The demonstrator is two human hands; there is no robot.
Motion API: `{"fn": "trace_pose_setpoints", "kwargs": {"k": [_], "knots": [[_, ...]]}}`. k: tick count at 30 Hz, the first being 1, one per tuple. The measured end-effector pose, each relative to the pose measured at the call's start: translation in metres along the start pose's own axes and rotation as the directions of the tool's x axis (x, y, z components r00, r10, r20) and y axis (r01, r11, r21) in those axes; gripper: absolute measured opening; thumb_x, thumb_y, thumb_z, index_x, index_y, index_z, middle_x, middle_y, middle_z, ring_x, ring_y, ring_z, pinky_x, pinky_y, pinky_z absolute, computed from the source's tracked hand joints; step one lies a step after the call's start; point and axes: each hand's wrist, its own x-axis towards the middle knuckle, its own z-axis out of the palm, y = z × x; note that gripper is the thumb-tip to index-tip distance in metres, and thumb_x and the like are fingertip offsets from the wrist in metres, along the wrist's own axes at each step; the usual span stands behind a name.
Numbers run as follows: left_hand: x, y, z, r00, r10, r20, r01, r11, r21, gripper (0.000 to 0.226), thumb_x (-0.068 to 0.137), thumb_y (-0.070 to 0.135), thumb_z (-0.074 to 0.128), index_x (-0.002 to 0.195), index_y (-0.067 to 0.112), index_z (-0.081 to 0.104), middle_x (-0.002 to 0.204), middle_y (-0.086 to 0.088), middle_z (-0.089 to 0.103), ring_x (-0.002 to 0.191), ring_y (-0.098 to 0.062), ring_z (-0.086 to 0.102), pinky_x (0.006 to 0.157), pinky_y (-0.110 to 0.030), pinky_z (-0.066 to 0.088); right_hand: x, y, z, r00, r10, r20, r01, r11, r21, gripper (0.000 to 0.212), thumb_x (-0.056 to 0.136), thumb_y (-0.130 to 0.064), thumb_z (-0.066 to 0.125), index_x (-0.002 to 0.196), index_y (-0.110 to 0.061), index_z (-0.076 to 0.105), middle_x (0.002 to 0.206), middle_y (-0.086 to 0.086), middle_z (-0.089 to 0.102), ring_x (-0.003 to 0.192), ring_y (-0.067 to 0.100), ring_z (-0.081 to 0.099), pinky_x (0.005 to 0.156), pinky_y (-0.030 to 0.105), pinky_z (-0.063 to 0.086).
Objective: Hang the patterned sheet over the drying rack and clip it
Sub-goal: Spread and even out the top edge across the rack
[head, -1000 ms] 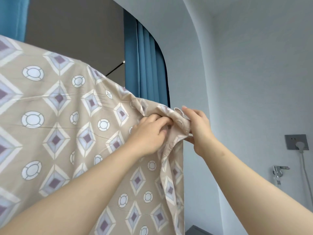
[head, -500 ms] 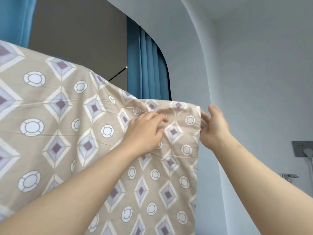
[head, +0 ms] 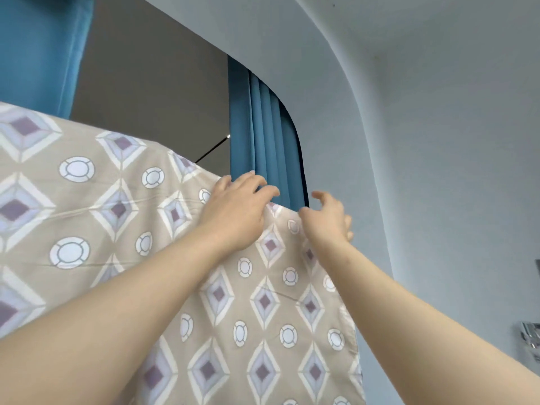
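The patterned sheet, beige with purple diamonds and white rings, hangs over a high bar that it hides, and it fills the left and lower view. My left hand rests on the sheet's top fold near the right end, its fingers spread and reaching over the edge. Just to the right, my right hand hovers at the sheet's top right corner with loosely bent fingers; its thumb touches the cloth. No clip is in view.
Blue curtains hang behind the sheet, with a second blue curtain at the upper left. A thin dark rod shows above the sheet. A pale wall lies to the right, with a metal fitting low at its edge.
The bunched corner has been spread flat along the top. Both hands have let go of the cloth and risen to the top edge; the view has tilted upward.
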Motion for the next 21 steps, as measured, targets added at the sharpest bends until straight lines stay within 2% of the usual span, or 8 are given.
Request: {"fn": "trace_pose_setpoints", "kwargs": {"k": [3,6,9,11,13,15,18,21], "knots": [[0.002,-0.005,-0.006,1.0,-0.002,-0.029,0.002,1.0,0.016,0.049,0.087,0.01,0.037,0.132,0.029,0.039,0.133,0.009,0.044,0.135,-0.01,0.03,0.106,-0.033,0.02,0.001,-0.022,0.027,0.95,-0.219,0.221,0.216,0.976,0.039,0.045,0.09,-0.029,0.04,0.134,-0.039,0.04,0.138,-0.009,0.046,0.132,0.021,0.027,0.103,0.035,0.021],[0.004,-0.012,-0.014,0.997,-0.021,-0.075,0.023,0.999,0.033,0.052,0.086,0.006,0.038,0.133,0.028,0.039,0.132,0.01,0.047,0.128,-0.01,0.037,0.101,-0.03,0.022,0.0,-0.035,0.054,0.865,-0.261,0.429,0.232,0.965,0.121,0.038,0.078,-0.041,0.037,0.112,-0.038,0.054,0.11,-0.008,0.064,0.117,0.023,0.045,0.102,0.039,0.031],[-0.002,-0.029,-0.021,0.995,-0.002,-0.1,0.01,0.997,0.079,0.048,0.088,0.008,0.037,0.132,0.027,0.04,0.132,0.009,0.049,0.127,-0.012,0.039,0.099,-0.029,0.021,0.005,-0.038,0.065,0.878,-0.297,0.375,0.22,0.947,0.234,0.027,0.082,-0.035,0.046,0.081,-0.012,0.06,0.074,-0.003,0.058,0.079,0.02,0.052,0.078,0.038,0.041],[-0.01,-0.042,-0.024,0.991,0.041,-0.127,-0.027,0.994,0.109,0.042,0.089,0.01,0.035,0.127,0.025,0.046,0.124,0.008,0.054,0.123,-0.014,0.044,0.099,-0.027,0.019,0.011,-0.036,0.064,0.934,-0.257,0.247,0.183,0.941,0.284,0.026,0.087,-0.026,0.048,0.067,-0.014,0.059,0.066,-0.006,0.055,0.075,0.02,0.051,0.077,0.037,0.043],[-0.015,-0.051,-0.026,0.983,0.08,-0.165,-0.055,0.987,0.152,0.042,0.082,0.01,0.034,0.115,0.021,0.057,0.11,0.004,0.062,0.113,-0.02,0.055,0.093,-0.028,0.019,0.012,-0.036,0.061,0.94,-0.26,0.221,0.182,0.929,0.321,0.023,0.089,-0.022,0.049,0.071,-0.02,0.063,0.071,-0.007,0.061,0.079,0.019,0.057,0.08,0.037,0.049],[-0.016,-0.058,-0.028,0.975,0.074,-0.211,-0.038,0.984,0.173,0.043,0.075,0.01,0.033,0.103,0.018,0.063,0.098,0.001,0.067,0.102,-0.023,0.062,0.088,-0.028,0.021,0.007,-0.041,0.058,0.904,-0.284,0.318,0.144,0.905,0.399,0.015,0.093,-0.025,0.051,0.091,-0.018,0.065,0.082,-0.006,0.064,0.08,0.013,0.06,0.073,0.027,0.05],[-0.016,-0.061,-0.037,0.984,0.028,-0.176,0.006,0.982,0.19,0.05,0.075,0.013,0.028,0.113,0.021,0.059,0.111,0.003,0.064,0.114,-0.021,0.054,0.096,-0.029,0.014,0.002,-0.043,0.058,0.845,-0.24,0.478,0.046,0.923,0.381,0.023,0.094,-0.03,0.052,0.103,-0.012,0.063,0.084,-0.002,0.064,0.069,0.007,0.057,0.059,0.018,0.042],[-0.017,-0.066,-0.045,0.983,-0.032,-0.18,0.07,0.975,0.209,0.055,0.075,0.017,0.021,0.119,0.024,0.055,0.116,0.005,0.06,0.116,-0.019,0.05,0.098,-0.03,0.013,0.003,-0.04,0.056,0.831,-0.173,0.528,-0.033,0.933,0.357,0.025,0.094,-0.026,0.052,0.093,-0.006,0.068,0.082,0.004,0.067,0.07,0.016,0.059,0.068,0.022,0.043]]}}
